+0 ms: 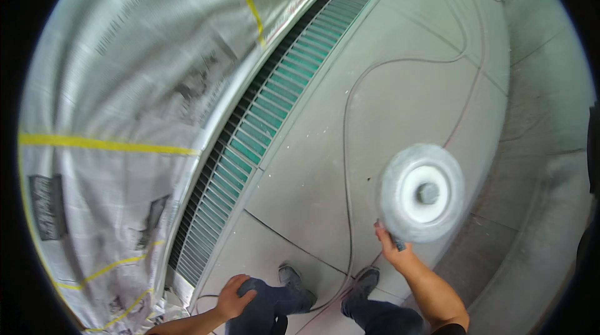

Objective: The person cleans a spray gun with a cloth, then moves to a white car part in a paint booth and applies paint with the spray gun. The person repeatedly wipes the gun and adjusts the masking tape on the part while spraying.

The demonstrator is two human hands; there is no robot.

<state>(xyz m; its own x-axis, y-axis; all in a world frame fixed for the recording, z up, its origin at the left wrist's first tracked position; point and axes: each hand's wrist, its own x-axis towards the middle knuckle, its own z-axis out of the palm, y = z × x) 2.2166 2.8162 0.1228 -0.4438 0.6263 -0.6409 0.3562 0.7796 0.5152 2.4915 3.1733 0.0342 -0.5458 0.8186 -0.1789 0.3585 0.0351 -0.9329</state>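
My right hand is wrapped round the dark handle of a spray gun, held out to the right above the floor. Seen from above, the gun's round whitish cup hides most of its body; a grey cap stands at the centre of the lid. A thin reddish hose shows below that hand. My left hand lies over my left knee, its fingers stretched out and holding nothing.
Printed masking sheet with yellow tape covers a large surface on the left. Beside it runs a slatted floor grate with green beneath. A grey hose curves across the floor near my shoes. A pale wall rises right.
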